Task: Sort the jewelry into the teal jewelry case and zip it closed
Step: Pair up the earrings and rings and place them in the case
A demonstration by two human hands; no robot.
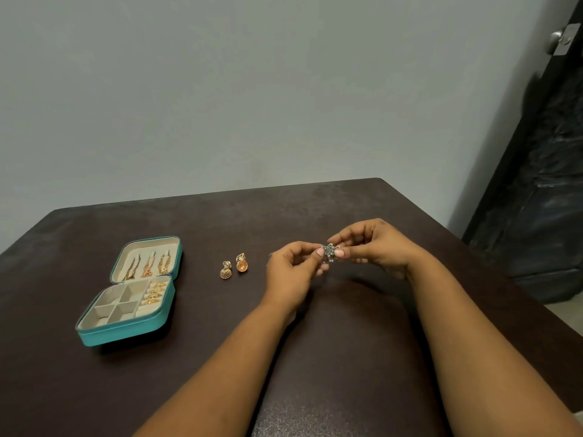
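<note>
Item in hand: silver earring [330, 251], pinched between fingertips of left hand [291, 272] and right hand [373, 247], held above desk [315, 342], well right of teal jewelry case [126, 334]. Case lay open, unzipped, at desk's left. Lid held three gold chain pieces [147, 265]; ring rolls held gold rings [155, 292]; square compartments appeared unfilled. Two gold jhumka earrings [234, 269] remained loose between case and hands. Small dark piece partly hidden behind left hand, unidentified. Sorting judged partway done; zipping outstanding.
</note>
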